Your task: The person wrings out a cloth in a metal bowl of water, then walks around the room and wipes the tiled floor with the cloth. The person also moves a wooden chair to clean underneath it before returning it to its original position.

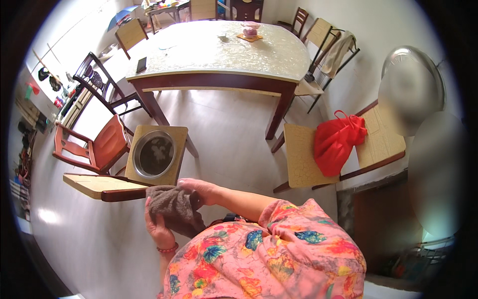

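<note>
A dark grey-brown cloth (175, 208) is bunched up between my two hands, close in front of my body. My left hand (158, 229) grips its left side from below, a red bead bracelet on the wrist. From the right, my right hand (200, 191) closes around its upper edge, and the cloth hides some of the fingers. Just beyond the cloth, a round metal basin (174, 164) holds murky water with pale foam. The basin rests on the light seat of a chair (180, 134), whose backrest stands nearest me.
A long table (214, 55) with a glossy pale top stands ahead, bearing a phone (142, 64) and a pink container (250, 31). A reddish wooden chair (110, 142) is at the left. On the right, a chair (298, 154) carries a red drawstring bag (336, 144).
</note>
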